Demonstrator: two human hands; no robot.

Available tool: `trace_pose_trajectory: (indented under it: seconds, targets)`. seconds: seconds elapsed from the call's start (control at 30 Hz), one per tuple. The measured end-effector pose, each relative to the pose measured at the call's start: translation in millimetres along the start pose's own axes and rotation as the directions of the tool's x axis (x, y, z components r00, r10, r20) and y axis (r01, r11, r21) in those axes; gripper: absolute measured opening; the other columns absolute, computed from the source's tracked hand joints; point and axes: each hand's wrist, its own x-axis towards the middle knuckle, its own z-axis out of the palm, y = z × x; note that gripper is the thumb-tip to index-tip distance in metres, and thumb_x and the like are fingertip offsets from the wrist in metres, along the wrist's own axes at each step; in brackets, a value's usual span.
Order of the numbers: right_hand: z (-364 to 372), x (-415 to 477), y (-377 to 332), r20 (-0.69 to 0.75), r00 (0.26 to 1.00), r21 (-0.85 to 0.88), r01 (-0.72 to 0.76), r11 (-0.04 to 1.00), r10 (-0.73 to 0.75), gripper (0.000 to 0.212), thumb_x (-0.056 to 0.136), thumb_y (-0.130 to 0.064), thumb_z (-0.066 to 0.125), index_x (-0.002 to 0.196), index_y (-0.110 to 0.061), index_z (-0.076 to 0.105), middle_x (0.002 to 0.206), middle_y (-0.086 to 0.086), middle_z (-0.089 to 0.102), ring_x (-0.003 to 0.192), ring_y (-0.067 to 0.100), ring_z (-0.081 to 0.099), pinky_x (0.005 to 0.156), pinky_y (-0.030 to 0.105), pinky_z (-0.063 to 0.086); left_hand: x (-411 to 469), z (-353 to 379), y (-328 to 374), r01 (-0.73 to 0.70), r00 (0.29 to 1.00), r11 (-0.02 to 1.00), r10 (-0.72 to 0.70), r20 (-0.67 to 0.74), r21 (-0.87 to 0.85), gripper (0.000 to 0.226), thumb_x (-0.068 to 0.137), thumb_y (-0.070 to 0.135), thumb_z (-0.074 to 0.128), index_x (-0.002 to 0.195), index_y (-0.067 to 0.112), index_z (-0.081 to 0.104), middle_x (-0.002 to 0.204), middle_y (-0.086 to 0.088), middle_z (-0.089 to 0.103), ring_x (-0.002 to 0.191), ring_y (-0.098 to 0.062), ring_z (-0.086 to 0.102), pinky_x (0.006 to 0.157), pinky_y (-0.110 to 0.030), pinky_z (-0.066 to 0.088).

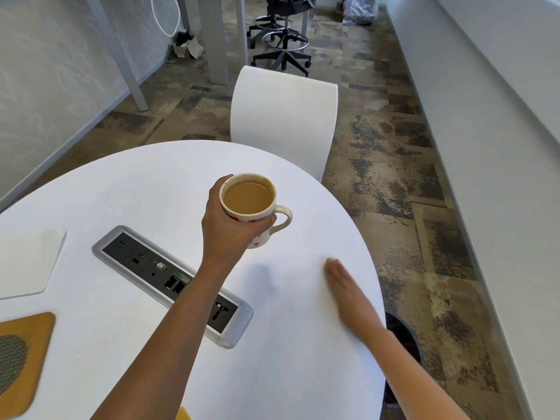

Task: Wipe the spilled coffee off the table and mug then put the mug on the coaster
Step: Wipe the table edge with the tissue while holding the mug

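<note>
A cream mug [266,234] with red hearts holds milky coffee, its handle pointing right. My left hand [224,228] is wrapped around the mug's body from the left and holds it a little above the round white table [145,183]; a faint shadow lies on the table below it. My right hand [342,283] lies flat and blurred on the table near the right edge, fingers stretched out. I cannot make out a cloth under it against the white surface. A white hexagonal pad [30,259] lies at the table's left edge. No coffee stain shows.
A silver-framed power and port panel [145,262] is set into the table, partly under my left forearm. A yellow-rimmed object with grey mesh [21,350] sits at the near left. A white chair [285,116] stands behind the table, and a dark bin [403,334] sits on the floor at the right.
</note>
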Motion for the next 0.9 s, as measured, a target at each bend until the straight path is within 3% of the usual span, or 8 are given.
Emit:
trace_pose_trajectory:
  seconds: [0.13, 0.2, 0.4, 0.5, 0.67, 0.77, 0.83, 0.9]
  targets:
    - [18.4, 22.1, -22.7, -0.022, 0.998, 0.018, -0.05, 0.999, 0.051, 0.063, 0.089, 0.014, 0.023, 0.146, -0.009, 0.01, 0.153, 0.002, -0.009, 0.147, 0.02, -0.001, 0.106, 0.004, -0.017, 3.5, 0.8, -7.4, 0.027, 0.999, 1.0, -0.027, -0.022, -0.013, 0.081, 0.051, 0.022, 0.09, 0.119, 0.034, 0.047, 0.113, 0.026, 0.054, 0.102, 0.01, 0.051, 0.09, -0.024, 0.047]
    - [35.7, 24.7, -56.0, 0.069, 0.989, 0.071, 0.125, 0.99, -0.13, 0.048, 0.1, -0.004, 0.025, 0.147, -0.014, 0.019, 0.15, -0.01, -0.003, 0.146, 0.013, 0.006, 0.103, -0.003, -0.011, 6.6, 2.4, -12.7, 0.032, 0.999, 0.999, -0.032, -0.027, -0.018, 0.082, 0.05, 0.021, 0.09, 0.119, 0.033, 0.048, 0.114, 0.024, 0.054, 0.104, 0.006, 0.052, 0.091, -0.025, 0.046]
    - [61.2, 71.9, -105.1, 0.153, 0.817, 0.083, 0.55, 0.831, -0.556, 0.047, 0.095, 0.003, 0.021, 0.141, 0.004, 0.032, 0.151, 0.017, 0.029, 0.144, 0.028, 0.017, 0.115, 0.019, -0.01, 14.6, 6.6, -26.1, 0.009, 1.0, 1.0, -0.009, -0.003, 0.014, 0.086, 0.05, 0.032, 0.09, 0.123, 0.035, 0.045, 0.118, 0.026, 0.053, 0.109, 0.005, 0.05, 0.085, -0.015, 0.044]
    - [60.1, 107.7, -100.0, 0.196, 0.842, 0.054, 0.502, 0.863, -0.502, 0.049, 0.096, 0.007, 0.028, 0.144, 0.001, 0.024, 0.155, 0.015, 0.021, 0.146, 0.026, 0.011, 0.112, 0.014, -0.016, 19.4, 8.7, -30.8, 0.008, 1.0, 1.0, -0.008, -0.013, 0.006, 0.087, 0.049, 0.029, 0.091, 0.122, 0.037, 0.045, 0.118, 0.029, 0.052, 0.11, 0.008, 0.049, 0.088, -0.018, 0.044]
    - [51.1, 154.3, -88.2, 0.211, 0.938, -0.068, 0.295, 0.953, -0.276, 0.037, 0.1, -0.014, 0.033, 0.134, -0.007, 0.044, 0.139, 0.017, 0.048, 0.126, 0.033, 0.044, 0.103, 0.04, 0.037, 25.5, 9.0, -39.0, 0.002, 1.0, 1.0, -0.003, -0.02, -0.005, 0.086, 0.048, 0.03, 0.09, 0.121, 0.038, 0.046, 0.118, 0.027, 0.054, 0.11, 0.005, 0.051, 0.087, -0.014, 0.045]
    - [42.7, 172.7, -79.3, 0.209, 0.969, -0.175, 0.171, 0.97, -0.133, 0.032, 0.098, -0.015, 0.035, 0.125, -0.005, 0.05, 0.116, 0.011, 0.061, 0.095, 0.029, 0.056, 0.079, 0.031, 0.046, 28.9, 8.4, -42.3, 0.007, 1.0, 1.0, -0.007, -0.025, -0.01, 0.085, 0.046, 0.035, 0.088, 0.119, 0.041, 0.046, 0.117, 0.029, 0.054, 0.109, 0.006, 0.052, 0.084, -0.008, 0.044]
    - [40.1, 180.8, -68.3, 0.139, 0.99, -0.086, 0.042, 0.995, -0.03, 0.039, 0.099, -0.016, 0.032, 0.137, -0.014, 0.039, 0.122, -0.008, 0.055, 0.11, 0.025, 0.052, 0.082, 0.019, 0.04, 30.4, 8.1, -44.5, 0.008, 1.0, 1.0, -0.009, -0.027, -0.008, 0.082, 0.046, 0.036, 0.087, 0.116, 0.044, 0.046, 0.114, 0.032, 0.054, 0.109, 0.008, 0.052, 0.085, -0.009, 0.044]
    - [33.6, 185.2, -51.3, 0.084, 0.996, -0.113, -0.013, 0.994, 0.023, 0.048, 0.101, -0.009, 0.021, 0.148, -0.01, 0.016, 0.153, 0.006, 0.026, 0.142, 0.023, 0.021, 0.113, 0.024, 0.022, 30.9, 7.8, -48.2, 0.028, 0.999, 0.999, -0.028, -0.025, -0.016, 0.081, 0.046, 0.034, 0.087, 0.116, 0.044, 0.047, 0.114, 0.033, 0.054, 0.109, 0.008, 0.052, 0.087, -0.015, 0.045]
